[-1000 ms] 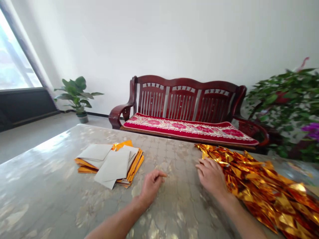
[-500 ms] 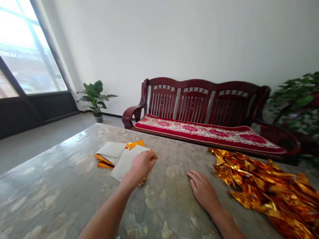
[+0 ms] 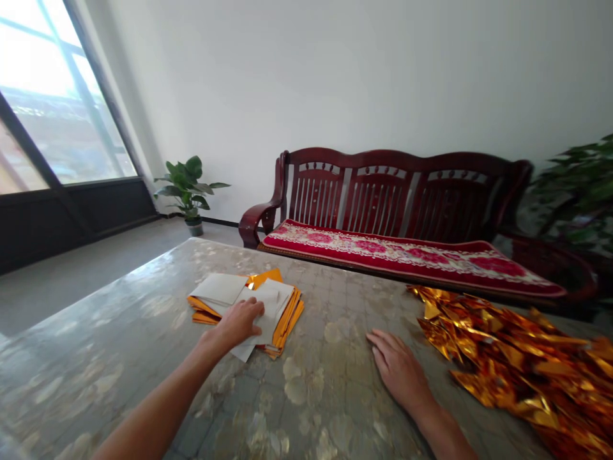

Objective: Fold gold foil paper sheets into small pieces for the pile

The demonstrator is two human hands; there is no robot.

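Note:
My left hand rests on a stack of folded paper pieces, white on top with shiny orange-gold edges. Its fingers are bent, with thumb and fingertips apart, touching the upper white paper. One white corner pokes out below the hand. Beside it on the left lies another small pile of white-faced, gold-edged pieces; a gold piece shows behind. My right hand lies palm down on the table with fingers stretched out, holding nothing. To its right spreads a large heap of crinkled gold foil pieces.
The table has a glossy, flower-patterned cover. Beyond its far edge stands a dark red wooden bench with a red floral seat cover. A potted plant is at the back left, leafy foliage at the right.
My left hand has drawn back leftward from the right edge of the paper stack, uncovering its gold edges. My right hand keeps its place on the table. The view has shifted slightly.

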